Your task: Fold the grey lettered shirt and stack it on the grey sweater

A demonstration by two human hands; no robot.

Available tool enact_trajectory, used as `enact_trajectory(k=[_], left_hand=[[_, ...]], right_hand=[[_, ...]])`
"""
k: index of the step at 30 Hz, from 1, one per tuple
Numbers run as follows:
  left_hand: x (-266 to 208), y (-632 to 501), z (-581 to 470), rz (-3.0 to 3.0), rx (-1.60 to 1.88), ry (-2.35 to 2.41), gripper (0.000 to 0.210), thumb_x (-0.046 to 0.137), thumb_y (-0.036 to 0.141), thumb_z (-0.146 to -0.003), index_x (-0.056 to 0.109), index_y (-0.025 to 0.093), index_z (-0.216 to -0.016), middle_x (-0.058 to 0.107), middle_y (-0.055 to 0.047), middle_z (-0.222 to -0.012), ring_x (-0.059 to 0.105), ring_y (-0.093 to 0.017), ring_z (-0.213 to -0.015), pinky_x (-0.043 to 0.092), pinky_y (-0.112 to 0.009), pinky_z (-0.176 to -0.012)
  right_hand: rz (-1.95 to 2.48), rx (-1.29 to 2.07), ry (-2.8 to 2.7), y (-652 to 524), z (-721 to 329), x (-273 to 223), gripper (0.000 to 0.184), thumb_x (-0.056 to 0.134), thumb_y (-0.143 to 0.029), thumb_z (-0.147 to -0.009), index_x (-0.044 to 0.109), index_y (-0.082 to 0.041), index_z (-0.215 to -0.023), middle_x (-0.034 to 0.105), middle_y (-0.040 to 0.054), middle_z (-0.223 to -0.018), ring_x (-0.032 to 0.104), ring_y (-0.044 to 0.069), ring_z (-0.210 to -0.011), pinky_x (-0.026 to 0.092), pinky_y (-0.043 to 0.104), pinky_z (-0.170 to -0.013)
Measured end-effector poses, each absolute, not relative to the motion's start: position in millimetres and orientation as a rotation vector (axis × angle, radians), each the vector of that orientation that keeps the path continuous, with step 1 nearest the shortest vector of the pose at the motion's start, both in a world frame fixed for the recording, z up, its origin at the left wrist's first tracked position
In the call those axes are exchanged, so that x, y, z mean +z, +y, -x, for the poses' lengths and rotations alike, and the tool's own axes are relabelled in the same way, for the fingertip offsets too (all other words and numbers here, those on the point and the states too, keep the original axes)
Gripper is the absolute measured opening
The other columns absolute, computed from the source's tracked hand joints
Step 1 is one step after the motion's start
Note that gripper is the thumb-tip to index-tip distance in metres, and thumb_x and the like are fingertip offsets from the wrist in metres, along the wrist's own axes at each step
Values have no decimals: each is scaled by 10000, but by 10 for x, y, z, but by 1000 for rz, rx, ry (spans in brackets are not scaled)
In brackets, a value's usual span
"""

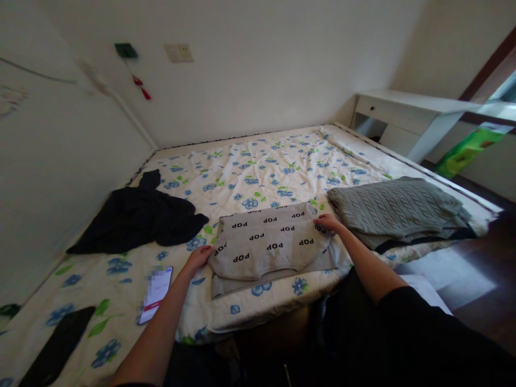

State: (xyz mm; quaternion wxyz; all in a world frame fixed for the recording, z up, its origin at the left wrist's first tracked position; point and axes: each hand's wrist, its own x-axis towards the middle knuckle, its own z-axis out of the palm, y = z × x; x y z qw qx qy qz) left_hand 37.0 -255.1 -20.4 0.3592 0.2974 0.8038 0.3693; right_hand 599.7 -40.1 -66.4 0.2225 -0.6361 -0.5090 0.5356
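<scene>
"What was largest?"

"1 flowered bed. Next came 1 grey knit sweater, folded at the right, seemingly set aside for room."

"Then?"

"1 POP-print shirt lay folded at the near edge, likely for easy reach. The left hand pinched its left edge and the right hand its right, probably keeping it flat."

"Smallest?"

"1 phone lay beside the left forearm."

Window: pale daylight, right edge
Wall: dim grey, shadowed upper right
Floor: glare, lower right
Phone: pixelated patch, lower left
Desk: stretched and soft, upper right
</scene>
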Motion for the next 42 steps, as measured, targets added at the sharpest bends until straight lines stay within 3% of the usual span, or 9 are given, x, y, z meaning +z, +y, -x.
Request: enact_trajectory(k=[4, 9, 13, 18, 22, 26, 30, 37, 42], left_hand=[[-216, -3031, -396, -602, 826, 1867, 560, 1050, 562, -562, 763, 196, -874, 819, -85, -877, 768, -243, -816, 630, -340, -771], [-69, -3464, -765, -645, 718, 1772, 473, 1074, 373, -494, 749, 222, -802, 817, -62, -841, 772, -267, -834, 623, -338, -731], [86, -3666, -990, -670, 725, 1757, 413, 1024, 266, -516, 737, 228, -811, 791, -34, -788, 755, -263, -801, 598, -328, -681], [153, -3961, -957, -683, 665, 1783, 419, 968, 219, -557, 726, 247, -898, 803, -61, -864, 792, -316, -890, 626, -379, -755], [59, -4088, -1017, -970, 593, 2087, 463, 865, 192, -610, 719, 270, -1042, 742, -41, -804, 794, -389, -965, 628, -459, -847], [-50, -4116, -1210, -1631, 649, 2210, 577, 769, 174, -720, 753, 244, -1292, 745, -161, -1283, 693, -417, -1304, 527, -518, -1172], [-178, -4099, -1494, -2046, 471, 1997, 612, 680, 102, -805, 790, 265, -1385, 695, -147, -1450, 613, -371, -1411, 465, -511, -1252], [-216, -3938, -1522, -2111, 450, 1901, 327, 571, 169, -983, 860, 250, -1114, 815, -86, -1213, 724, -288, -1184, 558, -469, -1118], [-238, -3981, -1350, -2091, 439, 1836, 314, 604, 170, -926, 866, 250, -1079, 827, -77, -1197, 735, -284, -1187, 557, -445, -1125]], right_hand=[[1905, 1686, -1316, -645, -6299, -637, 383, 995, -406, -828, 716, -159, -916, 727, 41, -735, 687, 170, -664, 601, 260, -629], [1902, 1968, -1400, -1081, -6492, -568, 340, 1007, -222, -742, 703, -150, -874, 730, 40, -741, 700, 167, -647, 648, 292, -648], [1934, 1732, -1642, -1409, -6469, -536, 257, 927, -120, -731, 674, -166, -743, 660, 5, -604, 614, 122, -544, 572, 227, -586], [1976, 1508, -1778, -1624, -6566, -499, 222, 890, -160, -722, 671, -198, -713, 591, -10, -514, 608, 161, -550, 504, 239, -563], [2006, 1037, -1872, -1771, -6593, -466, 329, 887, -113, -697, 746, -198, -981, 768, 97, -869, 752, 296, -931, 590, 330, -827], [1740, 540, -2181, -2062, -6454, -526, 519, 765, -41, -764, 726, -170, -1265, 722, 178, -1307, 674, 320, -1268, 504, 360, -1099], [1374, 675, -2541, -2370, -6220, -648, 492, 680, -2, -775, 793, -209, -1206, 720, 118, -1249, 662, 278, -1248, 472, 338, -1122], [1262, 584, -2566, -2400, -6145, -590, 269, 662, -100, -900, 823, -195, -1094, 790, 101, -1120, 708, 259, -1114, 496, 322, -1027], [1249, 573, -2522, -2381, -6259, -607, 220, 679, -150, -913, 825, -191, -1073, 812, 91, -1072, 723, 263, -1082, 496, 330, -1010]])
